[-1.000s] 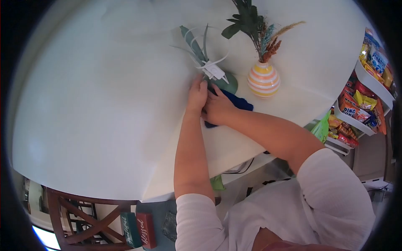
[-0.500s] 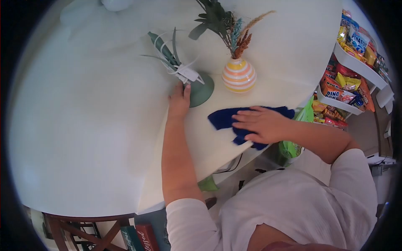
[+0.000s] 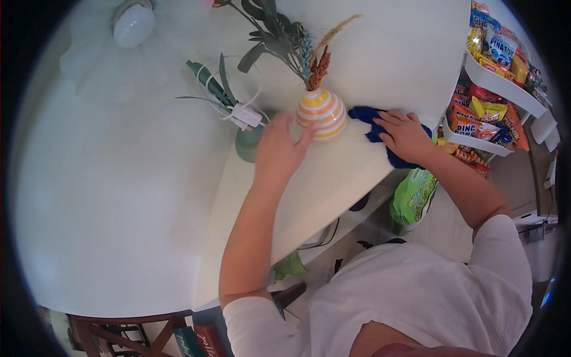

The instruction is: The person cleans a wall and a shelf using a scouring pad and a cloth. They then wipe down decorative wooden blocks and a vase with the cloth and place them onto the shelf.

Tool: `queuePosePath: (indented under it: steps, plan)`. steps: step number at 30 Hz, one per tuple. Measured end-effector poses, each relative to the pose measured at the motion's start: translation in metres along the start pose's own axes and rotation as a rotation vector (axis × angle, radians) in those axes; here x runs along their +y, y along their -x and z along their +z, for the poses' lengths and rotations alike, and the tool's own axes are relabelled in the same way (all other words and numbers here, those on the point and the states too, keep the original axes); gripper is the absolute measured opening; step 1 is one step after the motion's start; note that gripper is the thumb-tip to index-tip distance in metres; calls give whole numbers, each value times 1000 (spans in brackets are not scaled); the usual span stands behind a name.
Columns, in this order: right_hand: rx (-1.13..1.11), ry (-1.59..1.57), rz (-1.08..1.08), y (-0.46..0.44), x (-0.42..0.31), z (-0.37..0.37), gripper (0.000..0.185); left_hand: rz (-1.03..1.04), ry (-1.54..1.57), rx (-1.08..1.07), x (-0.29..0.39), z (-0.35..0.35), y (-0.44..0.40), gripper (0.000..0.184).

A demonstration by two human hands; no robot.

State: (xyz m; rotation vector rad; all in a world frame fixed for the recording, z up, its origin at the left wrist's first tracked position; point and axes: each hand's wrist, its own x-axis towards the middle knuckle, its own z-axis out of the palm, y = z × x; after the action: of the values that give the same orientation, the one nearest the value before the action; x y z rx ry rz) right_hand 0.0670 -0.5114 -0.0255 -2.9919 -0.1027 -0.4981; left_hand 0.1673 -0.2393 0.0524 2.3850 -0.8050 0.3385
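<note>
The head view shows you, from the left, a dull-green round pot (image 3: pixel 245 146) with long green pointed leaves (image 3: pixel 208 80) and a white plastic adapter (image 3: pixel 247 116) resting among them; your left hand (image 3: pixel 278 149) hides part of the pot. That hand is slightly blurred, its thumb and fingers wide apart, beside a rounded glossy vase (image 3: pixel 324 113) striped yellow, orange and white. I cannot tell whether your thumb touches it. The vase stands upright between your two hands, holding dark green foliage (image 3: pixel 276 41) and a rust-brown dried spray (image 3: pixel 320 68). Just to its right is the dark blue cloth (image 3: pixel 397 159), spread at the right end of the surface, and your right hand (image 3: pixel 404 134) lies flat on it, fingers stretched out. Farther right, a white tiered plastic rack (image 3: pixel 505 90) carries bright snack packets (image 3: pixel 499 50).

The surface is a smooth cream tabletop (image 3: pixel 321 178), its front edge slanting up to the right, against a white wall (image 3: pixel 131 196). At lower left you have a dark brown wooden chair (image 3: pixel 131 320), with a green block (image 3: pixel 187 341) and a red block (image 3: pixel 209 340) beside it. A green plastic bag (image 3: pixel 413 199) stands below the table's right end, near the pale floor (image 3: pixel 455 238).
</note>
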Motion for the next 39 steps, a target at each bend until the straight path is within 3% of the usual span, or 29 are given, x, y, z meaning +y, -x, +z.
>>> queuePosePath:
  steps: [2,5,8,11,18,24,27,30,33,37,39]
  plan:
    - [6,-4,-29,-2,-1,3,41,49,231,112,18,18,-22,75]
    - [13,10,-50,2,0,1,42,-63,355,40,24,39,-53,91]
    - [0,-20,-69,4,3,0,42,-191,241,-42,23,44,-59,98]
    - [-32,-74,-129,4,1,-4,43,-119,283,-67,14,45,-55,100]
    - [-91,-184,-449,3,-35,-3,43,-163,271,-108,22,32,-51,96]
    - [-54,-171,-520,-31,-43,22,46,-161,314,-132,35,-11,-50,91]
    - [-170,-191,-438,-73,-70,25,46,-172,396,-104,39,-26,-49,88]
    - [-92,-399,-353,-123,-91,47,44,-140,419,-103,27,-25,-50,88]
    - [254,-813,-435,-147,-98,75,42,-151,401,-120,27,-22,-44,87]
    - [46,-490,-317,-133,-81,82,44,-126,441,-111,9,-2,-43,84]
    - [-185,-176,-253,-98,-66,35,46,-128,464,-116,11,4,-42,83]
